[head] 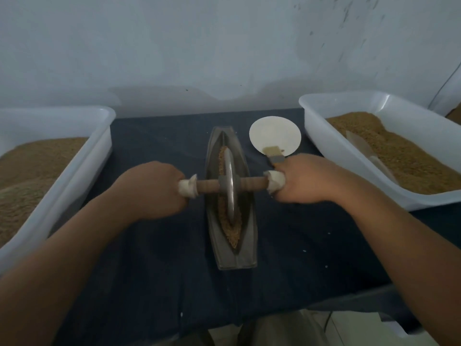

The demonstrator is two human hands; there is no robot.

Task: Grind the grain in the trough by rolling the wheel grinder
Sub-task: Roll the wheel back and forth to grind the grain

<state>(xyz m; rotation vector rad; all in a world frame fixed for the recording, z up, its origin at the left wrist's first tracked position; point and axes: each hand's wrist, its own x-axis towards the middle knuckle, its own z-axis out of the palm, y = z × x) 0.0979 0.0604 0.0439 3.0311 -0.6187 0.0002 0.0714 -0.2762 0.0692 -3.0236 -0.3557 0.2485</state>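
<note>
A grey boat-shaped trough (245, 248) lies lengthwise on the dark cloth in the middle. Brown grain (233, 232) fills its groove. The wheel grinder (230, 186), a metal disc on a wooden axle, stands upright in the groove about midway along. My left hand (154, 189) is closed around the left end of the axle, which is wrapped in pale cloth. My right hand (303, 179) grips the wrapped right end. Both forearms reach in from the bottom corners.
A white tub (74, 168) of brown grain stands at the left, another white tub (349, 161) of grain at the right with a scoop half buried. A white plate (274, 137) with a small brush (275, 156) lies behind my right hand. A wall stands close behind.
</note>
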